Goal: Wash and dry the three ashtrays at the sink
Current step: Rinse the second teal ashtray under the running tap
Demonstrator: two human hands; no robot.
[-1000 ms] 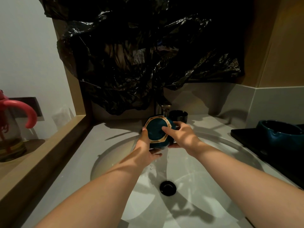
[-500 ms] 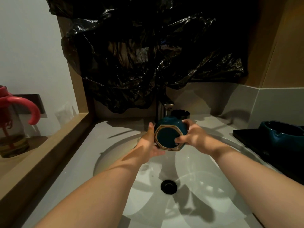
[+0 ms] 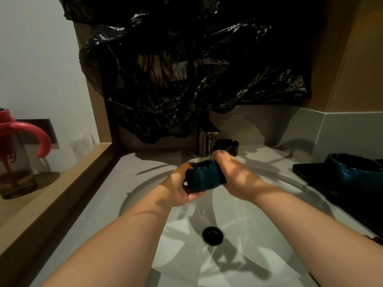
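Teal ceramic, glossy and wet: the teal ashtray (image 3: pixel 205 177) is held over the white sink (image 3: pixel 269 235), under a thin stream from the tap (image 3: pixel 204 141). The left hand (image 3: pixel 178 188) cups it from the left and below, fingers curled around it; the right hand (image 3: pixel 236 179) is closed over its right side. A black ashtray (image 3: pixel 227 146) sits at the far rim, just right of the tap (partly hidden). Another blue ashtray (image 3: pixel 356 172) rests on a black tray (image 3: pixel 310 172) at the right.
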